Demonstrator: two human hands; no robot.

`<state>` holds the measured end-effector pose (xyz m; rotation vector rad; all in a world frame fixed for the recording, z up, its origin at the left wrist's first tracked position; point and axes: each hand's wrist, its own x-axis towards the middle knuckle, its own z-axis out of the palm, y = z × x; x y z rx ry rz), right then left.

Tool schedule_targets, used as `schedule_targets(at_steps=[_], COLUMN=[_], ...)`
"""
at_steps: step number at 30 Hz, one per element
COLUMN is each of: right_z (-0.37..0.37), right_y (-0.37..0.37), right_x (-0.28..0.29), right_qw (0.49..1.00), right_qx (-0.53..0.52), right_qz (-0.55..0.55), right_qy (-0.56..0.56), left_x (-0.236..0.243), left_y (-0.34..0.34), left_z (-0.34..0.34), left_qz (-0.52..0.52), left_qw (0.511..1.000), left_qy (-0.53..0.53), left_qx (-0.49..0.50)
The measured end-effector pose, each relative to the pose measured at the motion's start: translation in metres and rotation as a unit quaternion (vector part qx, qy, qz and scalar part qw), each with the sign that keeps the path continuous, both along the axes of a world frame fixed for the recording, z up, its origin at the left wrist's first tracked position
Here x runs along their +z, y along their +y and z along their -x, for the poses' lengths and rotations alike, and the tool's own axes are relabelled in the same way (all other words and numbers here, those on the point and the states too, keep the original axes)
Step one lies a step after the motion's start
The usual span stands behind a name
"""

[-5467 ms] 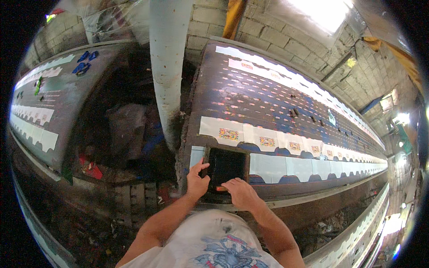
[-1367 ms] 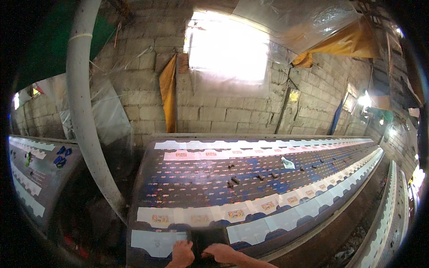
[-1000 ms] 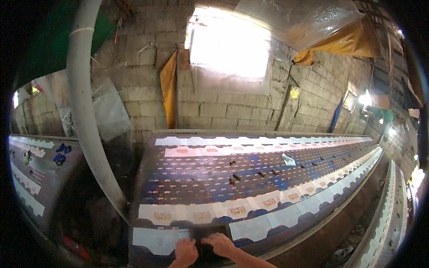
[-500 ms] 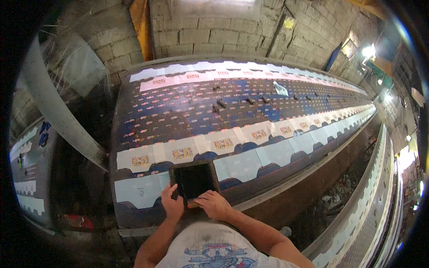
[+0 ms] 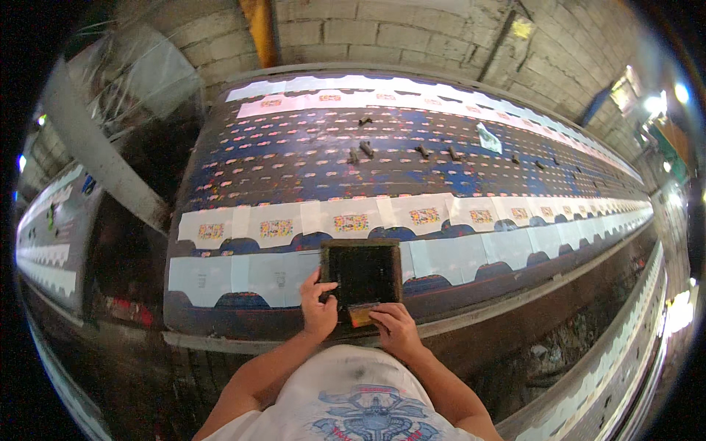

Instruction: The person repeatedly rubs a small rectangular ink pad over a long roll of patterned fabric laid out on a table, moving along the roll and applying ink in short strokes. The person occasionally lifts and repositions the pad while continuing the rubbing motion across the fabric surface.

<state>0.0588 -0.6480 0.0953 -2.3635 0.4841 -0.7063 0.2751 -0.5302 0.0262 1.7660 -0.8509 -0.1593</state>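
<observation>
My left hand (image 5: 320, 305) grips the left side of a dark square screen frame (image 5: 360, 266), which lies on the near row of pale blue pieces (image 5: 472, 262). My right hand (image 5: 397, 327) holds a squeegee (image 5: 362, 314) with an orange-brown edge at the frame's bottom. Left of the frame, two pale pieces (image 5: 243, 273) bear faint grey marks. Behind them runs a row of white pieces (image 5: 349, 220) with multicoloured prints, on a long dark printing table (image 5: 294, 136) scattered with small pale oval marks.
Small dark lumps (image 5: 423, 151) and a pale cloth (image 5: 489, 138) sit mid-table. A grey pole (image 5: 103, 162) slants at the left, beside another table (image 5: 51, 231) with pieces on it. A block wall (image 5: 412, 40) stands behind; another long rail of pieces (image 5: 581, 382) runs at lower right.
Over the last half second the frame and both hands have shifted right along the row, leaving a second grey-marked piece visible at its left. My view has also turned.
</observation>
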Motion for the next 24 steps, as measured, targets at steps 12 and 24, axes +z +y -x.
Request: schedule_targets(at_steps=[12, 24], right_z=[0.043, 0.011], right_y=[-0.056, -0.071], right_x=[0.001, 0.027], right_qw=[0.995, 0.952], right_qx=[0.098, 0.207], right_qz=[-0.01, 0.137], right_qy=[0.019, 0.177], left_x=[-0.015, -0.013], left_y=[-0.038, -0.044], left_z=[0.034, 0.033], left_qz=[-0.04, -0.055], left_qw=[0.988, 0.979], left_qy=[0.146, 0.194], left_qx=[0.021, 0.028])
